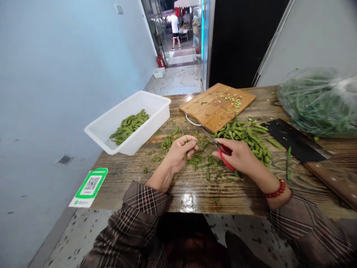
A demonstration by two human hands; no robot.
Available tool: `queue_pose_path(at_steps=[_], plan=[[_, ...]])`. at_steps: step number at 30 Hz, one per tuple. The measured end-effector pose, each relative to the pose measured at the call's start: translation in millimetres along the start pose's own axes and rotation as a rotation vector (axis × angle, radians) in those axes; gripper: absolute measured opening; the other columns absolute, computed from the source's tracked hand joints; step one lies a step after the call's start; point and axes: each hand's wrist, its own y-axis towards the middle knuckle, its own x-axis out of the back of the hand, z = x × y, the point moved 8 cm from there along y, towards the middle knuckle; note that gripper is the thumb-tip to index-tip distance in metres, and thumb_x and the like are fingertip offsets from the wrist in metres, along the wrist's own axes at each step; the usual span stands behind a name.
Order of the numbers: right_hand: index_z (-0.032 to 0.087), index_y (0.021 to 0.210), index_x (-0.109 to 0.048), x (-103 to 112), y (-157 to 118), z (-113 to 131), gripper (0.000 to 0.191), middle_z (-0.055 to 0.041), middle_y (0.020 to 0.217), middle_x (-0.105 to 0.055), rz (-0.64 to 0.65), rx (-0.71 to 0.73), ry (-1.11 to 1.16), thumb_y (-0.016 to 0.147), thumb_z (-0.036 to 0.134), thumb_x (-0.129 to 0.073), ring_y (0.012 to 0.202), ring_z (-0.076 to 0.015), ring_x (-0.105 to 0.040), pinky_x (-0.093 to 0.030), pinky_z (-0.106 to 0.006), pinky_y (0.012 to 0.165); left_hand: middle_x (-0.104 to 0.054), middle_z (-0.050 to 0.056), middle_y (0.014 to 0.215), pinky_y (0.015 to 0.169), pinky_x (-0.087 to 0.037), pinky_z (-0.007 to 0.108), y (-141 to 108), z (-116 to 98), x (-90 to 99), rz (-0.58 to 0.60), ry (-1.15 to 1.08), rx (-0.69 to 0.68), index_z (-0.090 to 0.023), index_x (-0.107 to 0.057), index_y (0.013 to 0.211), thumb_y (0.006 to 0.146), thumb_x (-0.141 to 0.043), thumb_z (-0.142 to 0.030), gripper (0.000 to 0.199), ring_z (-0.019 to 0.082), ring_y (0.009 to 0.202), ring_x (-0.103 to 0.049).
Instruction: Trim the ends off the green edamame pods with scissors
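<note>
My right hand (240,154) is closed around the red handles of a pair of scissors (223,153), whose blades point up and left toward the cutting board. Left of the scissors, my left hand (182,150) has its thumb and fingers pinched together; what they hold, if anything, is too small to tell. A heap of green pods (251,139) lies just beyond my right hand. Trimmed bits and pods (195,160) are scattered between and under both hands. More pods (129,126) rest inside a white plastic tub (150,130) at the left.
A wooden cutting board (214,106) with pale green bits lies at the back of the wooden table (173,201). At right are a cleaver (299,143) and a plastic bag of greens (315,104). A QR card (88,187) is at the left edge. People stand beyond the doorway.
</note>
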Motion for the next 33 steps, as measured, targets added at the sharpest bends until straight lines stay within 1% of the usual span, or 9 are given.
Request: queue_pose_path(at_steps=[2, 5, 12, 18, 23, 25, 29, 31, 33], plan=[[0.016, 0.113, -0.063, 0, 0, 0, 0.041, -0.005, 0.083, -0.067, -0.004, 0.008, -0.013, 0.082, 0.043, -0.064, 0.067, -0.0161, -0.059, -0.048, -0.027, 0.066, -0.063, 0.001, 0.067, 0.041, -0.022, 0.016, 0, 0, -1.3, 0.011, -0.052, -0.006, -0.013, -0.059, 0.084, 0.068, -0.075, -0.028, 0.027, 0.002, 0.042, -0.039], [0.017, 0.117, -0.061, -7, -1, 3, 0.042, -0.0055, 0.085, -0.065, 0.066, 0.035, -0.029, 0.083, 0.04, -0.064, 0.069, -0.0161, -0.058, -0.048, -0.028, 0.065, -0.066, 0.002, 0.069, 0.042, -0.025, 0.015, 0, 2, -6.6, 0.042, -0.103, 0.0, -0.013, -0.058, 0.084, 0.068, -0.076, -0.026, 0.028, 0.002, 0.043, -0.041], [0.019, 0.118, -0.059, -12, -2, 9, 0.043, -0.0042, 0.081, -0.061, 0.121, 0.057, -0.013, 0.083, 0.044, -0.064, 0.069, -0.0165, -0.056, -0.046, -0.029, 0.064, -0.067, 0.003, 0.07, 0.042, -0.024, 0.015, -2, 12, -18.5, 0.121, -0.14, 0.047, -0.014, -0.058, 0.086, 0.069, -0.076, -0.025, 0.027, 0.002, 0.043, -0.042], [0.02, 0.117, -0.061, -11, -3, 11, 0.039, -0.0059, 0.084, -0.065, 0.103, 0.062, -0.006, 0.085, 0.043, -0.061, 0.071, -0.0171, -0.059, -0.047, -0.028, 0.066, -0.063, 0.0, 0.067, 0.042, -0.023, 0.015, -4, 12, -20.6, 0.154, -0.116, 0.04, -0.013, -0.055, 0.083, 0.073, -0.073, -0.023, 0.023, 0.002, 0.043, -0.04], [0.021, 0.114, -0.063, -12, -2, 12, 0.033, -0.0067, 0.095, -0.069, 0.138, 0.063, 0.019, 0.086, 0.039, -0.061, 0.079, -0.0179, -0.063, -0.048, -0.027, 0.072, -0.059, -0.001, 0.064, 0.043, -0.023, 0.015, -2, 9, -18.2, 0.155, -0.126, 0.034, -0.014, -0.054, 0.082, 0.077, -0.067, -0.022, 0.016, 0.002, 0.043, -0.04], [0.02, 0.112, -0.065, -3, 0, 7, 0.034, -0.0061, 0.092, -0.07, 0.062, 0.024, 0.026, 0.085, 0.04, -0.062, 0.075, -0.0174, -0.063, -0.048, -0.027, 0.071, -0.056, -0.002, 0.064, 0.043, -0.026, 0.015, -1, 6, -14.9, 0.138, -0.151, 0.03, -0.015, -0.054, 0.083, 0.076, -0.066, -0.022, 0.015, 0.002, 0.044, -0.039], [0.016, 0.111, -0.066, 27, 3, -18, 0.039, -0.004, 0.082, -0.068, -0.225, -0.152, 0.088, 0.081, 0.042, -0.064, 0.064, -0.0151, -0.058, -0.046, -0.027, 0.063, -0.053, -0.003, 0.066, 0.042, -0.027, 0.016, 3, 0, -6.0, 0.088, -0.191, 0.024, -0.016, -0.051, 0.074, 0.075, -0.066, -0.032, 0.022, 0.004, 0.046, -0.041], [0.016, 0.112, -0.065, 33, 2, -28, 0.04, -0.0027, 0.08, -0.067, -0.284, -0.2, 0.147, 0.081, 0.042, -0.064, 0.063, -0.0147, -0.056, -0.046, -0.027, 0.061, -0.054, -0.002, 0.067, 0.041, -0.025, 0.015, 5, -3, -1.9, 0.056, -0.151, 0.018, -0.016, -0.05, 0.072, 0.073, -0.07, -0.034, 0.027, 0.003, 0.047, -0.041], [0.017, 0.113, -0.065, 33, 3, -32, 0.041, -0.0022, 0.08, -0.067, -0.286, -0.206, 0.184, 0.08, 0.043, -0.064, 0.064, -0.0148, -0.057, -0.046, -0.027, 0.062, -0.058, -0.001, 0.07, 0.041, -0.025, 0.015, 8, -7, -0.5, 0.034, -0.026, 0.004, -0.015, -0.055, 0.076, 0.07, -0.073, -0.032, 0.025, 0.003, 0.048, -0.042]])
